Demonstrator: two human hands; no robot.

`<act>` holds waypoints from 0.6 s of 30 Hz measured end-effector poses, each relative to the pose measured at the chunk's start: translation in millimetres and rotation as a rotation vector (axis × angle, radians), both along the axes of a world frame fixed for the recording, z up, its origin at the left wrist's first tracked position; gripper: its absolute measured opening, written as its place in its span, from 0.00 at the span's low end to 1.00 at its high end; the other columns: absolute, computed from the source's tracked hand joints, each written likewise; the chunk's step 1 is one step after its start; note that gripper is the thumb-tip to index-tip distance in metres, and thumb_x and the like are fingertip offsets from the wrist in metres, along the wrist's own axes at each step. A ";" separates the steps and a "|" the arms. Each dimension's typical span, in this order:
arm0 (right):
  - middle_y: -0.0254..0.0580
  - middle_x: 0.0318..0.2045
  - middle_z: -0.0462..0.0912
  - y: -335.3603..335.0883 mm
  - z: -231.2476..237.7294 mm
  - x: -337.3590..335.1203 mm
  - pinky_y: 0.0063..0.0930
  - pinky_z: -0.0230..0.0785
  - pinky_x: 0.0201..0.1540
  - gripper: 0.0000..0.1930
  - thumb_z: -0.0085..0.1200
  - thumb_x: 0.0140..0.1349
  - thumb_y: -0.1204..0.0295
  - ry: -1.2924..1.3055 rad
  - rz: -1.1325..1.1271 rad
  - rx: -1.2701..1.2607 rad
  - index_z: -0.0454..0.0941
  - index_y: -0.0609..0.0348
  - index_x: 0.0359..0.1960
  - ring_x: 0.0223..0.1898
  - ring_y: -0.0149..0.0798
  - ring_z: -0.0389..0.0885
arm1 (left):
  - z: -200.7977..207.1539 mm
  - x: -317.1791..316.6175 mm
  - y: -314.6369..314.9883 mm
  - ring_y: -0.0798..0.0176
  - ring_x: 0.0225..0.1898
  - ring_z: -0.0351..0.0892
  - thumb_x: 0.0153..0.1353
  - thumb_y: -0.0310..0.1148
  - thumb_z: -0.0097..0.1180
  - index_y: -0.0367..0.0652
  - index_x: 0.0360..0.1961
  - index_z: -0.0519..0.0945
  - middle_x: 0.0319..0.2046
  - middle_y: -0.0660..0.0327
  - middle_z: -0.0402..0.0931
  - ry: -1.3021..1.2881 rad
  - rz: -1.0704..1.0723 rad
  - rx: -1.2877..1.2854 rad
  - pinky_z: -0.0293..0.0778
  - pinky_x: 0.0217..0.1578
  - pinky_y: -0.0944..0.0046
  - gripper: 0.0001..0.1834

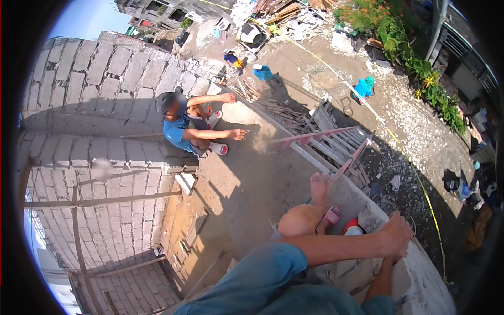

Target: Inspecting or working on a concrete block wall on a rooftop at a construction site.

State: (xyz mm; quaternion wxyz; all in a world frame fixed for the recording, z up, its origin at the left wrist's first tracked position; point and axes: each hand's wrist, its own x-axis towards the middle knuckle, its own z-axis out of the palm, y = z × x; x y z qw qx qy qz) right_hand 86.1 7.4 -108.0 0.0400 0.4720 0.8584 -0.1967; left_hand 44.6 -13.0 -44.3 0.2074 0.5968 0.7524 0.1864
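My left hand (396,234) reaches out to the right on a bare forearm below a blue sleeve. Its fingers are curled closed above the low grey concrete wall (425,265), meeting my right hand (389,258). The right hand is mostly covered, so its fingers do not show, and anything between the two hands is hidden. Beyond the forearm is a rounded bare knee (302,220) beside a foot in a pink slipper (332,215). A red and white object (354,228) lies by the wall. A bare hand or foot (319,188) shows above the knee; I cannot tell which.
A person in a blue shirt (178,131) squats across the concrete floor (252,173), both arms stretched out. A reddish ladder (349,163) leans at the slab's edge, above the ground below. Block walls (105,178) stand left. Several people, timber (273,105) and a mixer (252,35) are below.
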 end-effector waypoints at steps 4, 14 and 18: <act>0.35 0.37 0.83 -1.9 -7.3 12.8 0.49 0.68 0.41 0.14 0.52 0.58 0.55 -0.024 0.009 -0.009 0.78 0.46 0.39 0.43 0.45 0.80 | -13.9 12.9 1.4 0.54 0.39 0.68 0.32 0.46 0.59 0.51 0.25 0.80 0.27 0.59 0.71 -0.093 0.056 -0.122 0.57 0.53 0.46 0.16; 0.35 0.37 0.84 -14.0 -45.1 48.8 0.50 0.68 0.42 0.14 0.51 0.58 0.54 -0.272 -0.144 0.011 0.78 0.44 0.41 0.44 0.44 0.80 | -5.3 2.2 6.5 0.54 0.41 0.76 0.51 0.51 0.57 0.47 0.35 0.84 0.34 0.57 0.80 -0.006 -0.178 -0.248 0.61 0.44 0.47 0.21; 0.35 0.37 0.84 -6.8 -67.7 57.7 0.50 0.68 0.42 0.15 0.50 0.58 0.53 -0.434 -0.279 0.019 0.78 0.44 0.41 0.44 0.44 0.80 | 37.7 -34.5 -5.4 0.55 0.38 0.76 0.59 0.43 0.52 0.46 0.33 0.83 0.33 0.59 0.80 -0.111 -0.412 0.011 0.64 0.39 0.49 0.14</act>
